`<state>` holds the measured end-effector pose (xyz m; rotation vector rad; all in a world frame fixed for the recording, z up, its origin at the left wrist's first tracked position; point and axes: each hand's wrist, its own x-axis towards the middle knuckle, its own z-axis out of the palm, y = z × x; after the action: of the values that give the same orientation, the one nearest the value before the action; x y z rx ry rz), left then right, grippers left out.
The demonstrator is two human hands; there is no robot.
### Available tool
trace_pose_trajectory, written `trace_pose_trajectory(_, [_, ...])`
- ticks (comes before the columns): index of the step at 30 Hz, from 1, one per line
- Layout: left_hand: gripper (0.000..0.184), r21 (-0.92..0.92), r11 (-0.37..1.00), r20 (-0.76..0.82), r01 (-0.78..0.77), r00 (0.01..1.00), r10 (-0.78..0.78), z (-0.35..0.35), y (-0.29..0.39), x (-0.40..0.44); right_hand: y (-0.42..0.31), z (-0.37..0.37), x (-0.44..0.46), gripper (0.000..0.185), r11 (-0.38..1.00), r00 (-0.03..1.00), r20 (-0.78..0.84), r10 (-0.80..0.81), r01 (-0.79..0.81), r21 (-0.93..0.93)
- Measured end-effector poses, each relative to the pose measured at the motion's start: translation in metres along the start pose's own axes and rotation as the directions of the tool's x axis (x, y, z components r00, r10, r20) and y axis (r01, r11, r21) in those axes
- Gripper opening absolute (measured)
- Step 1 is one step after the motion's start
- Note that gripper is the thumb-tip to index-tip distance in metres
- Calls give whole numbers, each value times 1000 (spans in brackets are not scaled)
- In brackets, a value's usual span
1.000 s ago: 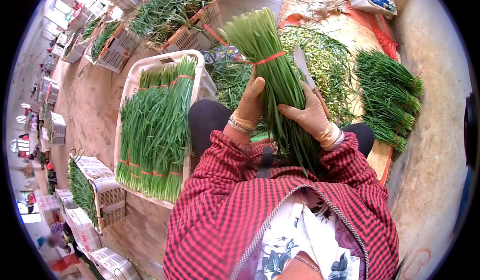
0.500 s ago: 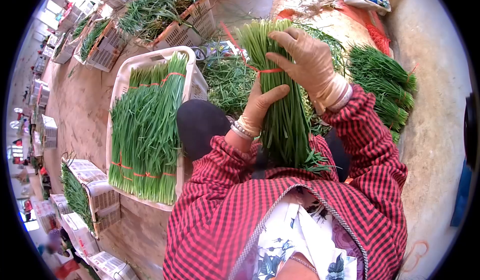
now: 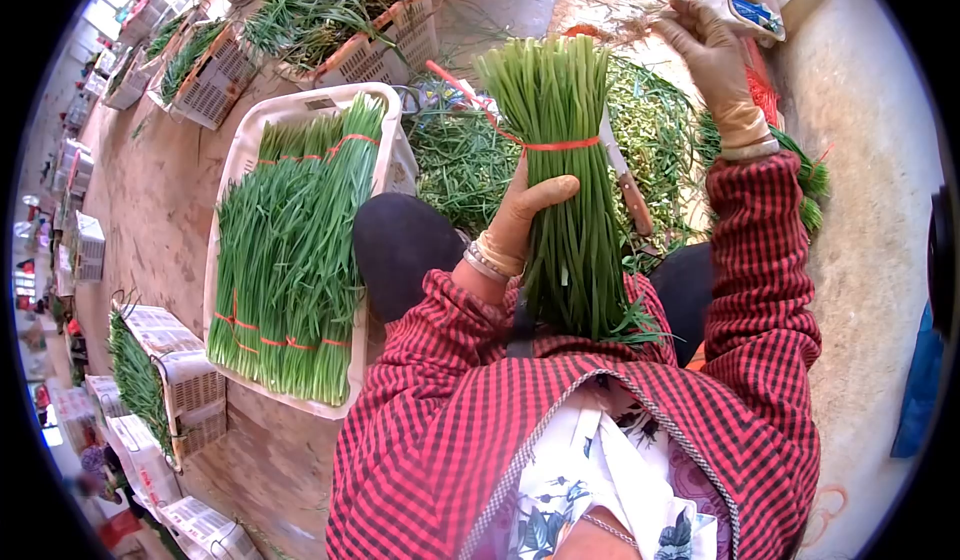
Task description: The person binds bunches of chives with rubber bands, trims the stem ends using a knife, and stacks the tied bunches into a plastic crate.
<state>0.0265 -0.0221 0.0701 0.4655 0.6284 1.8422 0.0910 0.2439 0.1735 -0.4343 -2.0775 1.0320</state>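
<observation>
An upright bundle of garlic chives (image 3: 565, 90) stands in front of me, pale cut ends up and green leaves down. My left hand (image 3: 525, 215), gloved, is wrapped round its left side with the thumb across the front. A red tie (image 3: 562, 145) circles the bundle just above that thumb, and its loose end sticks out to the upper left. Away to the upper right is my gloved right hand (image 3: 712, 70), fingertips pinched together; anything between them is too small to make out. Behind the bundle lies a knife with a wooden handle (image 3: 635, 203), partly hidden.
To my left a white crate (image 3: 372, 175) holds tied chive bundles (image 3: 290, 240). Loose trimmings (image 3: 460, 155) cover the floor ahead. More tied bundles (image 3: 805, 175) lie by the right wall (image 3: 870, 210), partly behind my right arm. Other filled crates (image 3: 410, 35) stand farther back.
My right hand has left the bundle and moved up and to the right. The knife behind the bundle has come into view. My left hand keeps its hold.
</observation>
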Motion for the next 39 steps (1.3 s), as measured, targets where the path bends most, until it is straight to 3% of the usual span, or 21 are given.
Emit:
trace_pose_trajectory(1, [58,-56,998,18,19,1000,-18,0,1,-2,-3,6,-5,48,989,998,36,-57,61,-136])
trace_pose_trajectory(2, [58,-56,998,22,19,1000,-18,-3,-1,-3,-8,5,-19,67,946,995,96,30,3,-324])
trace_pose_trajectory(3, [57,-108,994,37,28,999,-24,-8,-5,-3,-15,6,-23,75,991,905,404,133,-121,-55])
trace_pose_trajectory(7, [63,-282,959,93,-7,995,35,-15,-12,-7,-45,33,-65,79,898,725,629,281,-429,94])
trace_pose_trajectory(9, [72,-194,980,43,-44,998,53,-19,-17,-3,-48,48,-77,83,900,676,684,273,-431,67])
trace_pose_trajectory(11, [75,-328,944,152,39,988,12,-26,-22,-1,-44,62,-86,80,891,712,662,233,-429,148])
trace_pose_trajectory(13, [79,-329,939,184,97,982,-36,-21,-15,-1,-51,74,-88,73,871,737,649,189,-431,236])
trace_pose_trajectory(15, [81,-129,991,-53,35,998,-43,-14,-6,2,-65,75,-86,63,797,824,533,194,-449,403])
trace_pose_trajectory(17, [75,-155,988,-2,-5,1000,5,-13,-5,3,-66,80,-78,56,786,861,476,181,-418,456])
trace_pose_trajectory(18, [76,91,974,-29,-208,977,211,-11,-3,9,-63,83,-74,56,813,892,428,147,-355,461])
trace_pose_trajectory(19, [79,329,862,-5,-385,913,409,-10,-4,12,-61,86,-74,55,838,919,379,111,-291,462])
trace_pose_trajectory(21, [82,261,884,-46,-387,910,412,-4,-7,14,-63,89,-75,58,842,919,378,111,-289,456])
trace_pose_trajectory(25, [67,288,893,-105,-345,916,388,-4,-4,14,-54,93,-74,66,841,876,429,221,-394,371])
trace_pose_trajectory(26, [69,305,896,-128,-324,918,375,-6,-4,14,-48,93,-73,67,964,974,227,4,-64,257])
trace_pose_trajectory(27, [72,319,899,-152,-301,920,362,-9,-6,13,-49,92,-71,67,965,964,60,-258,254,68])
trace_pose_trajectory(28, [72,315,900,-153,-302,919,362,-12,-7,12,-52,84,-65,65,929,927,85,-365,369,-28])
trace_pose_trajectory(29, [75,372,886,-178,-277,916,361,-16,-7,11,-56,77,-57,65,928,926,88,-368,372,-30])
trace_pose_trajectory(31, [78,429,871,-201,-241,914,352,-19,-9,9,-69,66,-47,57,678,764,410,-498,638,-366])
trace_pose_trajectory(33, [66,537,805,-180,-252,898,401,-17,-11,9,-80,61,-43,48,602,743,445,-501,668,-437])
trace_pose_trajectory(37, [67,483,834,-183,-265,901,392,-15,-17,12,-81,52,-31,39,549,686,547,-480,721,-422])
trace_pose_trajectory(39, [88,606,776,-223,-178,898,380,-17,-16,14,-81,51,-25,38,486,648,645,-405,750,-449])
